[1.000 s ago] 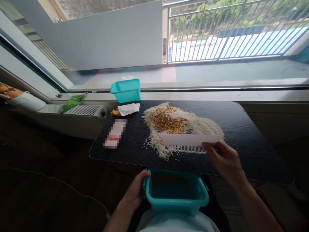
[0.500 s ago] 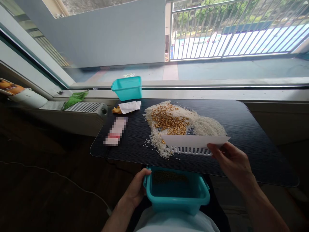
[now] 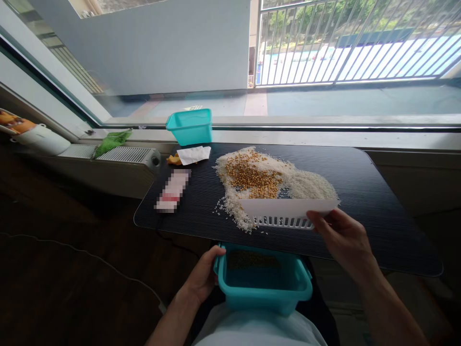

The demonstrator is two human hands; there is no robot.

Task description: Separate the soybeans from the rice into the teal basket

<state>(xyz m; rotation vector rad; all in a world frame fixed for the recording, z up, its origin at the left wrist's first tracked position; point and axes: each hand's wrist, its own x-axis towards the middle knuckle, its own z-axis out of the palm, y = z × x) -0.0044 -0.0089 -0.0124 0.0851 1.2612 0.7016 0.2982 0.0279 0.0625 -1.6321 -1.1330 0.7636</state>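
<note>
My right hand (image 3: pixel 338 235) pinches the right end of a white slotted scraper (image 3: pixel 288 206), a flat strip with a row of slots along its lower edge. The scraper stands on edge against the near side of a heap of white rice (image 3: pixel 309 185) and yellow soybeans (image 3: pixel 255 178). Below the table edge, my left hand (image 3: pixel 205 274) grips the left rim of a teal plastic bin (image 3: pixel 266 294), thumb over the top. Inside the bin, dark greenish grains (image 3: pixel 252 259) lie along the far side; their kind is hard to make out.
The dark table (image 3: pixel 360 178) also carries a crumpled white paper (image 3: pixel 193 155) over something yellow, and a pixelated pink item (image 3: pixel 173 191). A second teal bin (image 3: pixel 190 126) stands behind the table's far left corner. A radiator (image 3: pixel 126 158) with a green cloth (image 3: pixel 112 142) is at left.
The scraper and my right hand have shifted very slightly left. My left hand keeps its hold on the bin. The whole view has moved a little.
</note>
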